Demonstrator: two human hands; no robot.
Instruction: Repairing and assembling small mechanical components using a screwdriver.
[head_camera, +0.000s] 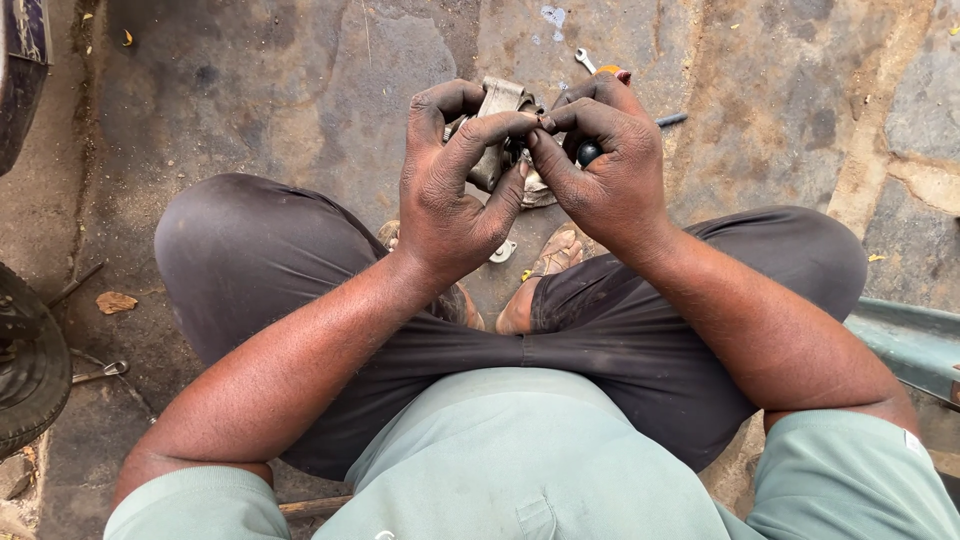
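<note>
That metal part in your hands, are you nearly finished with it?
Not finished, it seems. Already done: the grey metal part is up off the ground. In hand: left hand and right hand pinch something tiny on it. Left: a wrench and a small washer lie unused on the ground.

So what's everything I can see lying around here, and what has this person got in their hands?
metal part: one, dull grey, gripped in both hands
small wrench: one, silver, on the stone ground beyond the hands
ring spanner: one, grey, on the ground by the tyre
tyre: one, black, left edge
dry leaf: one, brown, on the ground at left
metal rail: one, grey-green, right edge
trousers: dark grey, knees spread
shirt: pale green
left hand: on the metal part
right hand: on the metal part
</note>
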